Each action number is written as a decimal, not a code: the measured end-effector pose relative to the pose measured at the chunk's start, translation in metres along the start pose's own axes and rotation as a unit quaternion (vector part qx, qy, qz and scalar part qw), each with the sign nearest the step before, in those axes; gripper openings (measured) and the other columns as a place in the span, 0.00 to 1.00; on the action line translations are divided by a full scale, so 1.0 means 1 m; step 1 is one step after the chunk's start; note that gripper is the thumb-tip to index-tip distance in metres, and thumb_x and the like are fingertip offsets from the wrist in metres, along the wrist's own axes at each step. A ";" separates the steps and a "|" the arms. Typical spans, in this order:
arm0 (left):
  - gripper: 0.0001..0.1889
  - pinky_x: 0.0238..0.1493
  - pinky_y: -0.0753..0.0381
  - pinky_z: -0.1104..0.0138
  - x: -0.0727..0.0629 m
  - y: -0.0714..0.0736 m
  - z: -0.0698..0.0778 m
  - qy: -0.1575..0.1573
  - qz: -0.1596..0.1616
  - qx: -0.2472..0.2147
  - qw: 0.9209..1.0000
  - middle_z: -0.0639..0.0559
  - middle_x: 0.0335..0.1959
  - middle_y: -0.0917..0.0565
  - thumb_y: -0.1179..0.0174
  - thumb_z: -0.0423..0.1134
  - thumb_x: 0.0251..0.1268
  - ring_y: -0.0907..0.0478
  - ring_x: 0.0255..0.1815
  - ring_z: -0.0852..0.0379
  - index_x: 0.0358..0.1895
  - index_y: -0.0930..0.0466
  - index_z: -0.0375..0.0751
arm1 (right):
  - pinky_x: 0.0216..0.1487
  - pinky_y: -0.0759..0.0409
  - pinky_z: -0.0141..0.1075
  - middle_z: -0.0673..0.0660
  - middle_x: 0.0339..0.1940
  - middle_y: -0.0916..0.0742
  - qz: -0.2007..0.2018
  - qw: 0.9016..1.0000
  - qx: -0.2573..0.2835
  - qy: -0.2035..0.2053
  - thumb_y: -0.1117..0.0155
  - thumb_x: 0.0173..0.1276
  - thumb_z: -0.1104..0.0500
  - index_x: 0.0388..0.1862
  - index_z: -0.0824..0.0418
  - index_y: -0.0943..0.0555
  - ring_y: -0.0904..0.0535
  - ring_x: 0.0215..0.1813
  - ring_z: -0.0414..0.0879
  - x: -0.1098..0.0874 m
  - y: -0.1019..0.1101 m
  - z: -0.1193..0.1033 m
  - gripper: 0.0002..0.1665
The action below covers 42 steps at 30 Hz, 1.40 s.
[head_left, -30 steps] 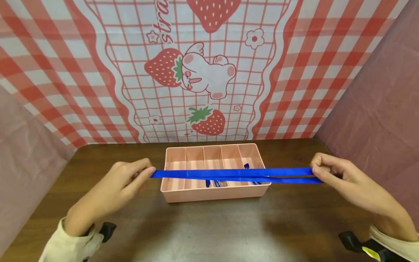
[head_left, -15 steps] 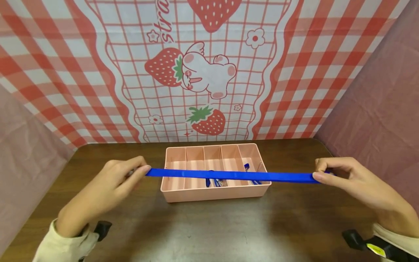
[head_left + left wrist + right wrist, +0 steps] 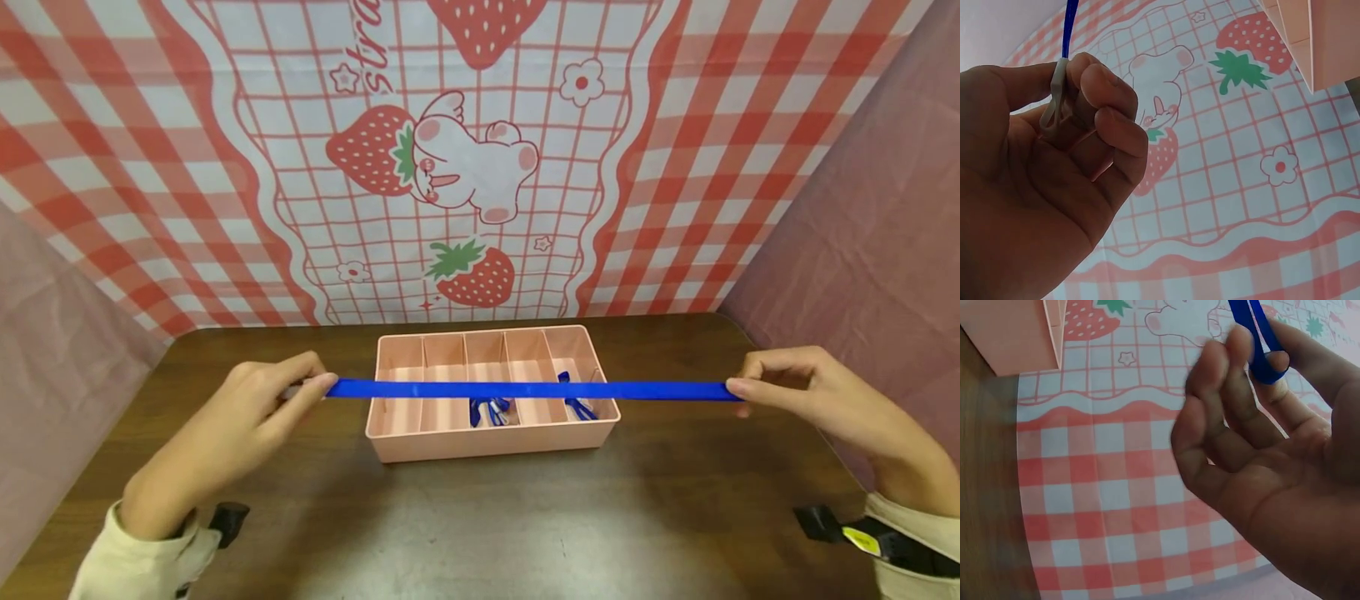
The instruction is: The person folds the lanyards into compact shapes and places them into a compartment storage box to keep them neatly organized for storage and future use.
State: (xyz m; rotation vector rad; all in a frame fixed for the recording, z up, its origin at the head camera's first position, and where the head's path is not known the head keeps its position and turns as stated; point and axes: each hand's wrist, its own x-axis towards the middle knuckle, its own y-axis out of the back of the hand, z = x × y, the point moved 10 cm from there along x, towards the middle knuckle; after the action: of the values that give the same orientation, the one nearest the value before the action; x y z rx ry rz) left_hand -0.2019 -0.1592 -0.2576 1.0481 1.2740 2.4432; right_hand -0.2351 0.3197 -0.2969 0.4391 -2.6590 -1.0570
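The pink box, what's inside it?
Small blue and white pieces in the middle compartment, and blue pieces in the rightmost compartment. The blue ribbon hides a strip across the box; what's behind it can't be seen.

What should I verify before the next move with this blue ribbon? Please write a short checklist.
1. Flat blue fabric ribbon stretched straight: ok.
2. Left grip pinching the narrow whitish clip at ribbon's end: ok.
3. Right grip holding the looped end: ok.
4. Head view into the pink rectangular plastic box unblocked: not ok, ribbon crosses it.
5. Ribbon firmly fixed to clip: cannot tell from pictures.
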 end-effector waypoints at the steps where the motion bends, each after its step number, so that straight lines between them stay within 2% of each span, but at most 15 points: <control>1: 0.13 0.15 0.41 0.78 0.000 0.000 0.000 -0.002 0.000 -0.001 1.000 0.68 0.17 0.39 0.40 0.32 0.71 0.44 0.15 0.73 0.31 0.29 0.55 | 0.30 0.29 0.38 0.57 0.25 0.15 0.009 1.000 -0.002 -0.003 0.39 0.72 0.67 0.27 0.57 0.17 0.26 0.29 0.47 0.000 0.002 0.001 0.13; 8: 0.12 0.15 0.41 0.80 -0.001 -0.004 0.009 -0.034 -0.006 -0.023 0.999 0.69 0.17 0.37 0.39 0.30 0.69 0.43 0.16 0.76 0.33 0.24 0.55 | 0.31 0.23 0.36 0.57 0.25 0.15 0.072 0.997 -0.006 -0.012 0.35 0.69 0.67 0.29 0.60 0.15 0.21 0.28 0.47 0.000 0.015 0.006 0.09; 11: 0.13 0.14 0.41 0.80 -0.001 -0.004 0.013 -0.047 -0.008 -0.037 0.998 0.70 0.17 0.36 0.38 0.29 0.68 0.43 0.15 0.78 0.32 0.24 0.55 | 0.31 0.25 0.36 0.56 0.27 0.14 0.072 0.997 -0.012 -0.022 0.37 0.71 0.66 0.32 0.59 0.15 0.21 0.29 0.47 -0.001 0.016 0.010 0.07; 14: 0.13 0.14 0.40 0.81 -0.002 -0.003 0.014 -0.052 -0.008 -0.047 0.997 0.71 0.16 0.34 0.38 0.28 0.67 0.42 0.15 0.80 0.32 0.23 0.55 | 0.33 0.26 0.36 0.58 0.29 0.13 0.051 0.999 -0.013 -0.010 0.40 0.73 0.66 0.36 0.60 0.16 0.20 0.33 0.47 0.000 0.013 0.012 0.07; 20: 0.13 0.13 0.39 0.80 -0.002 -0.002 0.011 -0.041 -0.016 -0.058 0.997 0.70 0.16 0.31 0.38 0.28 0.67 0.40 0.13 0.79 0.33 0.22 0.55 | 0.38 0.19 0.32 0.58 0.31 0.12 0.037 0.999 0.002 0.019 0.40 0.72 0.70 0.44 0.64 0.16 0.15 0.35 0.46 0.001 0.013 0.013 0.08; 26: 0.12 0.13 0.36 0.79 -0.002 -0.003 0.009 -0.026 -0.034 -0.086 0.995 0.68 0.17 0.29 0.39 0.28 0.68 0.35 0.14 0.76 0.34 0.21 0.54 | 0.35 0.16 0.33 0.56 0.33 0.10 0.045 0.999 0.002 0.017 0.40 0.71 0.71 0.53 0.67 0.17 0.13 0.35 0.46 0.001 0.019 0.020 0.13; 28: 0.11 0.13 0.36 0.78 -0.003 -0.004 0.009 -0.019 -0.047 -0.105 0.993 0.68 0.17 0.27 0.40 0.28 0.69 0.33 0.14 0.74 0.40 0.19 0.54 | 0.36 0.17 0.32 0.56 0.33 0.11 0.045 0.999 0.003 0.016 0.40 0.71 0.71 0.52 0.67 0.17 0.14 0.35 0.45 0.001 0.019 0.023 0.13; 30: 0.14 0.13 0.35 0.76 -0.004 -0.006 0.010 -0.008 -0.070 -0.144 0.987 0.66 0.18 0.24 0.42 0.28 0.71 0.29 0.15 0.70 0.49 0.19 0.53 | 0.36 0.18 0.30 0.56 0.32 0.11 0.048 0.999 0.008 0.013 0.39 0.70 0.72 0.50 0.67 0.16 0.14 0.34 0.45 0.002 0.019 0.025 0.12; 31: 0.16 0.13 0.34 0.75 -0.006 -0.007 0.011 -0.005 -0.083 -0.173 0.981 0.65 0.19 0.22 0.43 0.27 0.72 0.27 0.16 0.69 0.54 0.20 0.52 | 0.36 0.18 0.30 0.56 0.31 0.11 0.049 0.999 0.012 0.014 0.39 0.70 0.72 0.48 0.67 0.16 0.14 0.34 0.44 0.002 0.018 0.026 0.11; 33: 0.21 0.15 0.31 0.72 -0.008 -0.006 0.017 -0.017 -0.104 -0.258 0.960 0.60 0.21 0.19 0.48 0.22 0.72 0.22 0.19 0.64 0.61 0.23 0.46 | 0.37 0.18 0.30 0.57 0.30 0.12 0.050 0.998 0.019 0.015 0.39 0.69 0.73 0.46 0.67 0.16 0.15 0.33 0.44 0.004 0.017 0.027 0.10; 35: 0.22 0.18 0.24 0.68 -0.011 -0.003 0.029 -0.052 -0.123 -0.366 0.921 0.52 0.24 0.16 0.54 0.16 0.70 0.18 0.23 0.58 0.59 0.23 0.38 | 0.36 0.18 0.31 0.57 0.29 0.12 0.047 0.999 0.024 0.015 0.38 0.68 0.73 0.44 0.66 0.15 0.15 0.32 0.44 0.006 0.013 0.027 0.09; 38: 0.20 0.28 0.16 0.59 -0.016 0.004 0.050 -0.132 -0.154 -0.493 0.846 0.40 0.29 0.14 0.61 0.11 0.66 0.14 0.32 0.48 0.50 0.24 0.27 | 0.34 0.18 0.33 0.57 0.27 0.12 0.036 0.999 0.036 0.015 0.38 0.68 0.73 0.41 0.65 0.15 0.15 0.31 0.45 0.009 0.006 0.024 0.08; 39: 0.18 0.31 0.15 0.57 -0.018 0.006 0.055 -0.153 -0.163 -0.519 0.825 0.37 0.31 0.14 0.63 0.11 0.65 0.13 0.35 0.45 0.48 0.25 0.26 | 0.34 0.18 0.33 0.57 0.27 0.12 0.030 0.999 0.039 0.014 0.38 0.68 0.72 0.41 0.65 0.15 0.15 0.31 0.45 0.010 0.003 0.023 0.08; 40: 0.16 0.33 0.15 0.54 -0.021 0.007 0.059 -0.169 -0.172 -0.537 0.808 0.35 0.33 0.14 0.63 0.13 0.66 0.13 0.39 0.42 0.47 0.26 0.24 | 0.34 0.19 0.34 0.58 0.27 0.13 0.026 0.999 0.041 0.012 0.38 0.68 0.72 0.41 0.66 0.15 0.15 0.31 0.45 0.010 0.002 0.021 0.07; 42: 0.11 0.35 0.16 0.54 -0.025 0.007 0.061 -0.195 -0.176 -0.554 0.790 0.34 0.35 0.13 0.61 0.23 0.70 0.14 0.44 0.40 0.46 0.27 0.23 | 0.34 0.19 0.35 0.58 0.27 0.13 0.020 0.999 0.044 0.009 0.38 0.69 0.71 0.41 0.66 0.16 0.15 0.31 0.46 0.011 -0.001 0.019 0.06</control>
State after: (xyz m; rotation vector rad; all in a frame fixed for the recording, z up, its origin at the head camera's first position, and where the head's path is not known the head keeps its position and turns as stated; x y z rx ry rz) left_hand -0.1421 -0.1356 -0.2413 0.7524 -0.1792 1.9431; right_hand -0.2511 0.3271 -0.3104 0.4080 -2.6956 -0.9221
